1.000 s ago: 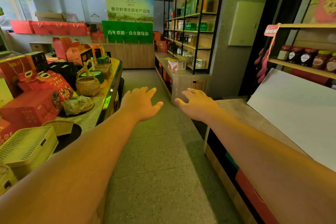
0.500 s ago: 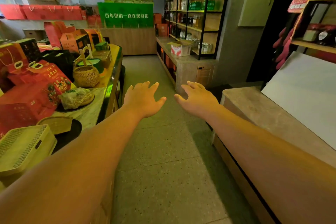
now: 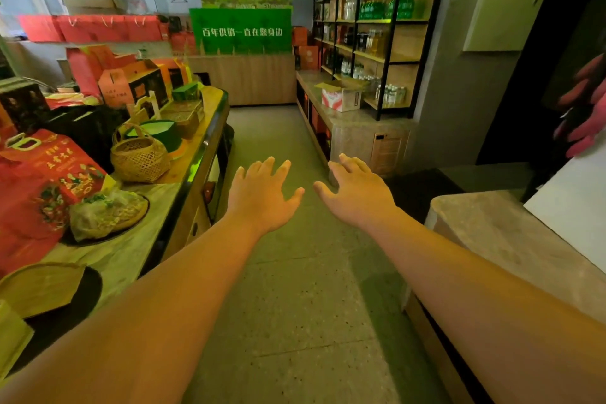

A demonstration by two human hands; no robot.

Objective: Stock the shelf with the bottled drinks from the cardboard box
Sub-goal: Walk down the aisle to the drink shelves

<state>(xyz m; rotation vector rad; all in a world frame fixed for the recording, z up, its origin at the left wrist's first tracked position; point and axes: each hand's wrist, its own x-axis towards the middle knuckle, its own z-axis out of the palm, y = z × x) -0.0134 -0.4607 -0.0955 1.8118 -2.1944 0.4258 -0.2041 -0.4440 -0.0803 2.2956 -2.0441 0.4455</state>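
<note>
- Bare and empty, the person's left hand [image 3: 262, 193] and right hand [image 3: 355, 193] reach out over the speckled grey-green aisle floor [image 3: 295, 305], fingers spread and lightly curved, thumbs nearly meeting, gripping nothing.
- Compared with a second ago, the far end of the shop fills more of the view: the green banner with white lettering [image 3: 241, 31] and the pale wooden counter [image 3: 249, 79] below it look nearer, which suggests the person has walked forward along the aisle with both arms held out the same way.
- Well beyond the right fingertips, the open white-and-red cardboard box [image 3: 341, 97] sits on a low stone-topped ledge [image 3: 354, 121], flaps up; whether bottles are inside cannot be told from this angle.
- Just past the box rises the black-framed wooden shelf unit [image 3: 383, 39], with small clear bottled drinks [image 3: 390, 93] already lined on its lowest level beside the box.
- Left of the left fingers, a woven straw basket [image 3: 139, 156] and red printed gift boxes [image 3: 49, 174] crowd a long display table [image 3: 137, 249].
- Judging by the gap, stocking has not begun; the step in hand appears to be the approach, and the hands need to close the distance before a first bottle can be lifted.
</note>
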